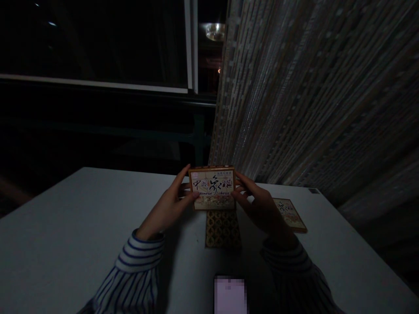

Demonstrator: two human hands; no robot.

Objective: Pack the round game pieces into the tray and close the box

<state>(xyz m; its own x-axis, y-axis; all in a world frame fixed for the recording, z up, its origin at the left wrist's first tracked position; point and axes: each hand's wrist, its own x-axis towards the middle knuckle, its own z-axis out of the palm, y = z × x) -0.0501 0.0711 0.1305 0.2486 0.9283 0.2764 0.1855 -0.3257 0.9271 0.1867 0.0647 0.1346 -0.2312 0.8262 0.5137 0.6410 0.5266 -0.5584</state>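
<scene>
Between my two hands a Chinese chess box [214,187] is held up, its printed front facing me. My left hand [175,200] grips the box's left side, thumb on the front face and fingers at the edge and behind. On the right side my right hand [257,203] holds it the same way, thumb near the lower right of the print. Just below the box lies a dark tray with rows of round gold-brown pieces [223,231] on the white table. A second printed box or lid [290,214] rests flat beyond my right wrist.
The white table [81,226] spans the lower view. A pixelated pale rectangle [229,296] is at the near edge. String curtains [294,87] hang behind on the right, close to the table's far edge. A dark window [98,43] is at the back left. The light is dim.
</scene>
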